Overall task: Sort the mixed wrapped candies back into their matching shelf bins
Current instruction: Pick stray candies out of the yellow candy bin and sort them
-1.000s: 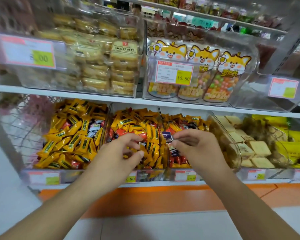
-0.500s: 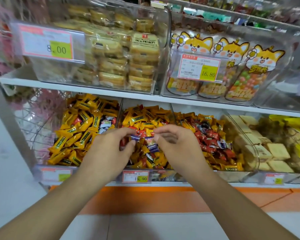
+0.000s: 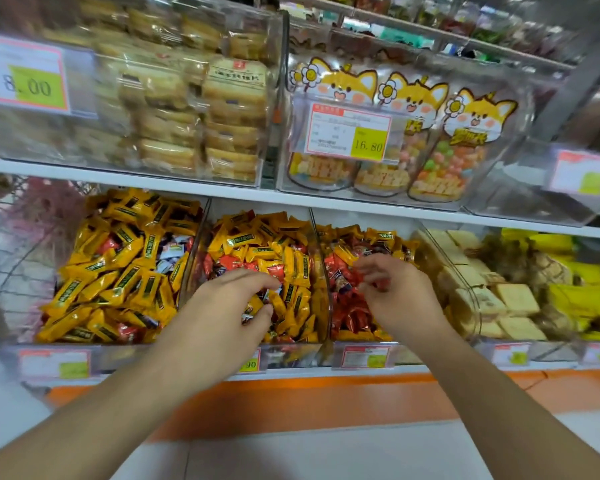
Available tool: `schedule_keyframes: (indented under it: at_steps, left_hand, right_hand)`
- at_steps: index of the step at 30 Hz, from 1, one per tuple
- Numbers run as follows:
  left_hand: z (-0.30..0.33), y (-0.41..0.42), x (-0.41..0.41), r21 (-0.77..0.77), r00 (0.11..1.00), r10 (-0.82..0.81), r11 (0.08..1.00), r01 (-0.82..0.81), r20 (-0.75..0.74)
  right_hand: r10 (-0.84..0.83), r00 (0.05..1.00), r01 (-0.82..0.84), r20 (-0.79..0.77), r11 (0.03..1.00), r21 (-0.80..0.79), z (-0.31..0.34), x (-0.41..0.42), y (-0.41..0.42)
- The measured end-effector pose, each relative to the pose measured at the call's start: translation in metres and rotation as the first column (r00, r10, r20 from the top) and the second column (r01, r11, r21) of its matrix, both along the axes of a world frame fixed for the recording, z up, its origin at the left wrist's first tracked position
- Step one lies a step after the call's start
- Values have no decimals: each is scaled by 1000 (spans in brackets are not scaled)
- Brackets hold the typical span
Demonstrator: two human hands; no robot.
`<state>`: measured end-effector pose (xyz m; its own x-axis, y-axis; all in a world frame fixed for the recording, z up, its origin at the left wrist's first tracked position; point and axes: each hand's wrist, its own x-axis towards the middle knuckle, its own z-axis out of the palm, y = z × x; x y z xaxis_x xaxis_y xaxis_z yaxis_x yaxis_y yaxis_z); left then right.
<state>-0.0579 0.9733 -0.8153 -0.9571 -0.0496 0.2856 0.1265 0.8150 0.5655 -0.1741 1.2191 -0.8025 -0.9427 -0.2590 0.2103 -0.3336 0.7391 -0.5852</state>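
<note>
My left hand [image 3: 232, 306] is down in the middle bin [image 3: 317, 271], fingers curled into the heap; a dark wrapper shows between thumb and fingertips, but I cannot tell whether I have actually pinched it. My right hand [image 3: 395, 299] hovers over the right bin [image 3: 470, 289], fingers loosely bent and blurred, with nothing plainly in them.

The mixed candies lie in three clear bins on the lower shelf. The left bin [image 3: 201, 230] is mostly yellow wrappers [image 3: 125, 282] with a few white-and-blue pieces [image 3: 172, 252] and red strays. The middle bin is yellow with red and dark ones mixed in. The right bin is mainly red wrappers [image 3: 350, 313] with some yellow behind.

The risk I see is digging too deep: the slick wrappers could slide over the bin's low front edge, or bury the stray again. Grabbing a clump might also carry a yellow one across by mistake.

Above sit stacked wrapped cakes [image 3: 232, 112] and fox-topped candy jars [image 3: 461, 147].
</note>
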Motion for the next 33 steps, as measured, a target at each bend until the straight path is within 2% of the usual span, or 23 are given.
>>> schedule_keyframes:
  at_steps: [4, 9, 18, 21, 24, 26, 28, 30, 33]
  left_hand:
    - [-4, 9, -7, 3, 1000, -9, 1000, 9, -3]
    - [-6, 10, -7, 6, 1000, -15, 1000, 15, 22]
    - [-3, 10, 1, 43, 999, 1, 999, -2, 35]
    - [1, 7, 4, 55, 999, 24, 998, -26, 21]
    - [4, 3, 5, 55, 998, 65, 996, -66, 11]
    - [4, 1, 5, 47, 997, 78, 996, -79, 12]
    - [3, 0, 7, 26, 998, 63, 998, -63, 13]
    - [3, 2, 7, 11, 999, 30, 999, -30, 22]
    - [2, 7, 3, -26, 998, -30, 999, 32, 51]
  right_hand:
    - [172, 985, -175, 32, 967, 187, -15, -12, -11]
    - [159, 987, -143, -30, 940, 309, -26, -27, -10]
    - [49, 980, -28, -193, 993, 114, -2, -5, -5]
    - [34, 990, -40, -134, 998, -40, 11, 16, -17]
    - [133, 990, -137, -36, 982, -126, 16, 31, -38]
    - [227, 974, -224, 28, 971, -87, 13, 35, -48]
    - [269, 963, -269, 23, 963, -9, 9, 34, -51]
    - [235, 972, -235, 3, 972, -23, 8, 28, -44]
    - [90, 996, -90, -21, 995, -35, 8, 10, -18]
